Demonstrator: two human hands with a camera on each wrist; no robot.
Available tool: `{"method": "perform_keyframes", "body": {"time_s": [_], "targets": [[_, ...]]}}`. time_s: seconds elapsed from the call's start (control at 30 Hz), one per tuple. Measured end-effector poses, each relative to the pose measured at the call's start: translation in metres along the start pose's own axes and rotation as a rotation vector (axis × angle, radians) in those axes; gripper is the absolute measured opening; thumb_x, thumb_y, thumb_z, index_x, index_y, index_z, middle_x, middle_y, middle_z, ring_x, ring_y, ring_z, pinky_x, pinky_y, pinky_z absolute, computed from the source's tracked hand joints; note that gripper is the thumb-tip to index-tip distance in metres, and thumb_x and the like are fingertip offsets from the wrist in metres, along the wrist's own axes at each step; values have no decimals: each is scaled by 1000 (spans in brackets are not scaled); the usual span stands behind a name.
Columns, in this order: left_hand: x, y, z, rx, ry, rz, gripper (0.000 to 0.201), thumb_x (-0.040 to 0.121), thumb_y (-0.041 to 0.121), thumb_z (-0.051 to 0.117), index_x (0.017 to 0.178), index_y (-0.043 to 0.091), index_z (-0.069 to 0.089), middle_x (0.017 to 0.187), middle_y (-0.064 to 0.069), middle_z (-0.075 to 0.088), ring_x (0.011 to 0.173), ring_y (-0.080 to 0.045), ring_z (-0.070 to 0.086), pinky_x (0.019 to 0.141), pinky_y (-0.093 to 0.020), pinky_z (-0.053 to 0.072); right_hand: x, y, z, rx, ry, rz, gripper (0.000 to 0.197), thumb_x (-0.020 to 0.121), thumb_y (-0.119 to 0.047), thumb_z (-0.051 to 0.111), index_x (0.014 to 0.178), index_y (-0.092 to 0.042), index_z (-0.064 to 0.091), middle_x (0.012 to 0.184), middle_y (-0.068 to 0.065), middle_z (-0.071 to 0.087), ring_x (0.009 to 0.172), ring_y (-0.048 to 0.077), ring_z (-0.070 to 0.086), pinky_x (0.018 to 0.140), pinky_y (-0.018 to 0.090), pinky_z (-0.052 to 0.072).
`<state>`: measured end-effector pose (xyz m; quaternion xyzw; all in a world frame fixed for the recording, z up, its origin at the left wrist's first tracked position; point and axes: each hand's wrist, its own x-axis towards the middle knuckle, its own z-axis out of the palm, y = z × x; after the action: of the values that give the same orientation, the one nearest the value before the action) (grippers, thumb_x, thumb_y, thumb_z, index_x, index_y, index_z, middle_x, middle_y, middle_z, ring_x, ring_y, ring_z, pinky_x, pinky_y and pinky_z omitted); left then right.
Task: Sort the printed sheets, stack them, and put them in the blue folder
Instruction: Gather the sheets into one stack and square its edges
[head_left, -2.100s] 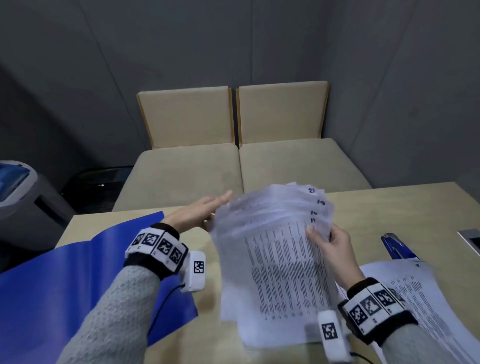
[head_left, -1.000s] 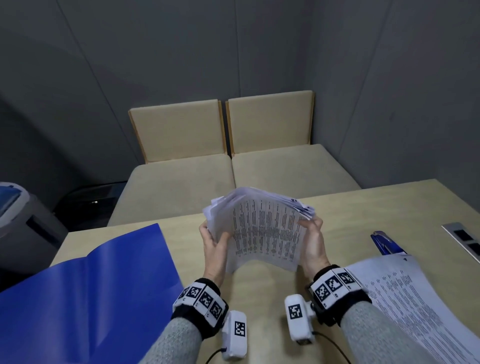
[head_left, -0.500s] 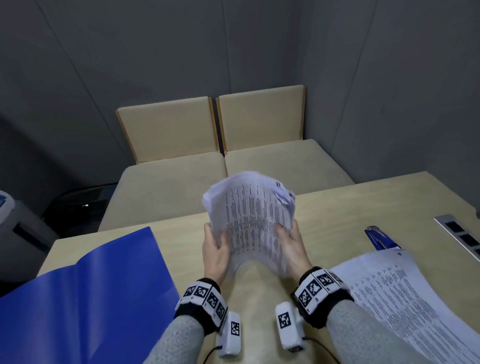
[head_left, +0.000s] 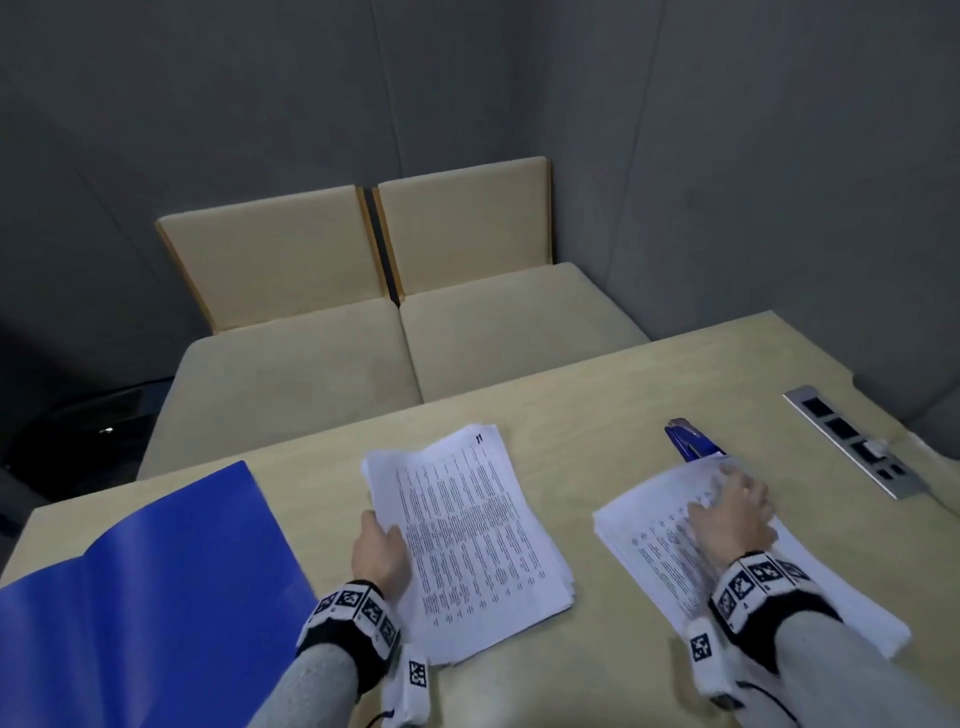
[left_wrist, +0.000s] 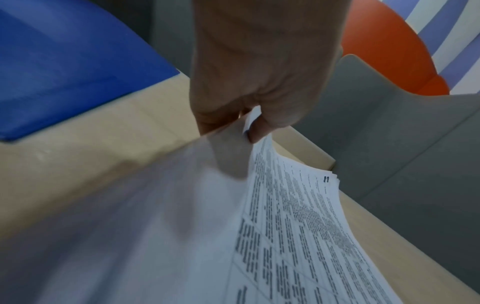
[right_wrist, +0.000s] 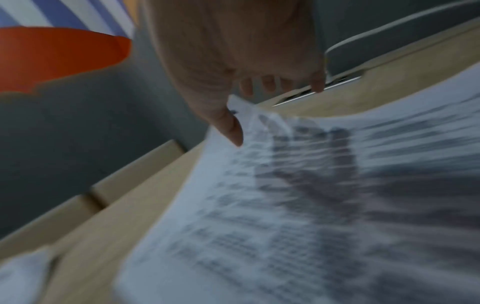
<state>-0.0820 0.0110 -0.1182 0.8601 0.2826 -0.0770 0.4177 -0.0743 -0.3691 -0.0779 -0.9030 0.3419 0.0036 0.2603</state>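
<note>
The blue folder (head_left: 145, 587) lies open at the table's left, its corner also seen in the left wrist view (left_wrist: 64, 61). A stack of printed sheets (head_left: 467, 540) lies flat in the middle, a page marked 11 on top. My left hand (head_left: 382, 545) pinches this stack's left edge between thumb and fingers (left_wrist: 244, 123). A second stack of printed sheets (head_left: 660, 551) lies to the right. My right hand (head_left: 732, 514) is over it. Its thumb and fingertips (right_wrist: 246, 107) pinch the raised far corner of the top sheets (right_wrist: 285, 185), which are blurred.
A blue stapler (head_left: 693, 441) lies just beyond the right stack. A metal socket strip (head_left: 857, 441) is set into the wooden table (head_left: 597, 395) at the far right. Two beige seats (head_left: 405, 332) stand behind the table's far edge.
Both hands held the stack upright on its edge. It now lies flat in the middle. The right hand let go and moved right onto the second stack.
</note>
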Motion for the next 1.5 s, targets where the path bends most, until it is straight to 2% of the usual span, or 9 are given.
{"method": "perform_keyframes", "body": {"time_s": [0.2,0.4,0.53,0.73,0.9,1.2,1.3,1.37,1.5], "targets": [[-4,-10,9,73,3,-43,28,96,10,31,123,7,34,107,-17,58,89,-34,59,82,-47,53,45,93,-17,-300,-279,161,129,43,-36,91,145,-18,15,146,17,31,134,36,28,108,56,28],[-20,-11,10,69,34,-85,25,96,7,33,120,4,36,108,-20,57,93,-35,57,82,-44,50,48,92,-20,-404,-393,168,97,52,-42,88,128,-8,38,136,19,30,127,35,29,103,47,35],[-30,-14,12,76,37,-133,28,96,6,33,124,3,33,113,-22,55,94,-34,55,83,-44,49,49,88,-20,-246,-466,71,54,61,-14,82,107,-1,57,107,14,63,96,30,60,88,41,52],[-46,-10,12,101,27,-173,30,93,1,36,122,5,31,102,-16,54,85,-30,54,72,-38,47,40,29,-69,142,-586,-312,41,88,-1,55,129,-8,50,124,0,56,106,22,58,90,30,46],[-50,-6,10,83,10,-155,33,94,0,34,126,4,34,89,-6,50,86,-25,50,80,-37,46,22,-49,-95,655,-701,-249,23,89,10,48,97,-8,60,88,6,67,62,10,68,49,18,52],[-45,-20,1,-367,-104,-267,30,91,-2,29,112,8,48,92,-15,60,71,-24,54,59,-31,44,-27,-90,83,130,-920,-133,39,85,0,54,124,-2,52,127,16,56,108,31,55,96,40,46],[-35,-29,2,-495,-170,-344,29,98,28,33,105,7,51,102,-11,59,81,-24,57,77,-33,44,-51,-86,118,-55,-625,-179,45,78,-17,52,122,-22,43,127,8,36,119,29,35,100,45,40],[-27,-31,5,-546,-264,-382,69,89,60,39,134,7,42,132,-4,53,118,-30,54,104,-42,40,-70,-91,123,-61,-580,-206,44,80,-22,48,123,-23,42,121,6,33,118,28,30,99,46,37],[-32,-18,3,-418,-204,-232,52,85,10,49,135,10,33,128,-7,52,110,-32,57,95,-46,50,-87,-97,116,-56,-619,-219,49,82,-23,48,130,-24,41,123,8,34,119,29,31,104,43,32]]}}
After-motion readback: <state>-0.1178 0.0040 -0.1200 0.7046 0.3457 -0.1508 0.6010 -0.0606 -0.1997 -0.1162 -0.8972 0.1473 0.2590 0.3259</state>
